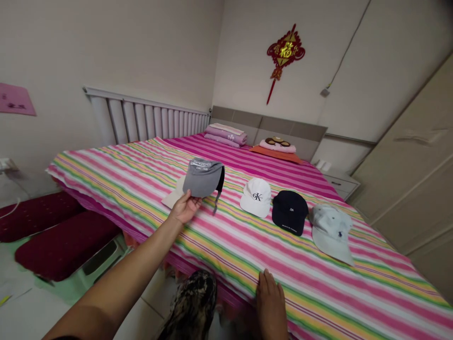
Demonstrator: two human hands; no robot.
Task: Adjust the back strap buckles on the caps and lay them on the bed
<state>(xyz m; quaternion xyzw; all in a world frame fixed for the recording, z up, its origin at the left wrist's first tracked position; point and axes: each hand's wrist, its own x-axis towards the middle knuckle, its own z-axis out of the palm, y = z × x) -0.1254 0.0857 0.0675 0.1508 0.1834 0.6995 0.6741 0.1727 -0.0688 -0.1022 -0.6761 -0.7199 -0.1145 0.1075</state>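
My left hand (186, 208) grips a grey baseball cap (203, 177) by its brim, fingers closed on the edge; a dark strap dangles from the cap's right side. Partly covered behind it, a cream cap (174, 194) lies on the bed. To the right sit a white cap (256, 198) with dark letters, a navy cap (290, 211) and a pale blue cap (331, 232) with a small dark emblem. My right hand (271, 300) rests flat on the striped sheet (226, 250) near the bed's front edge, fingers stretched out and holding nothing.
Folded purple bedding (226, 135) and a pink pillow (278, 146) lie by the headboard (272, 127). A radiator (148, 115) runs along the left wall. Dark red padded stools (67, 243) stand at the left, and a white nightstand (340, 183) is beyond the bed's right side.
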